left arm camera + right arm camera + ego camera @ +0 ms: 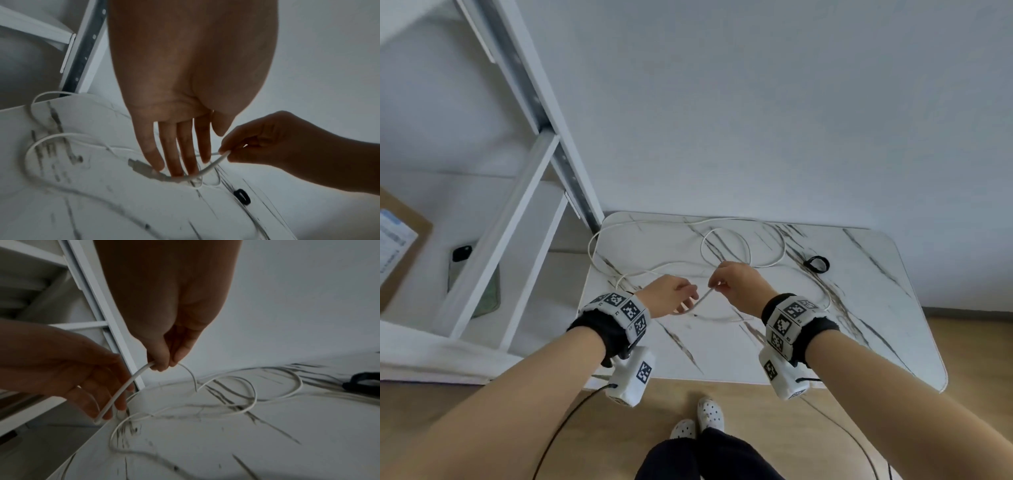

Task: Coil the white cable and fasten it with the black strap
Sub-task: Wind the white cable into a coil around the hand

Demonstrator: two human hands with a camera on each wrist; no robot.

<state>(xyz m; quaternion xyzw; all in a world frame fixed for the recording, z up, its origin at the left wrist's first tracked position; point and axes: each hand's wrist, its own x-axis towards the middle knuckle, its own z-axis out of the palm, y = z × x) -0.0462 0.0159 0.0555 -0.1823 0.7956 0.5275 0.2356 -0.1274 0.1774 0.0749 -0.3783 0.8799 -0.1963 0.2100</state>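
While the right hand (739, 286) pinches the white cable (127, 387) near its end, the left hand (667, 296) has its fingers (186, 155) pretty much straight, tips down on the USB plug (144, 168) against the marble worktop (859, 308). Rest of the cable sprawls in loose loops toward the far side, and the black strap (816, 263) sits far right, untouched.

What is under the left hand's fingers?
The cable's USB plug lies on the table under the left hand, whose straight fingers hide where plug meets cable; contact is unclear.
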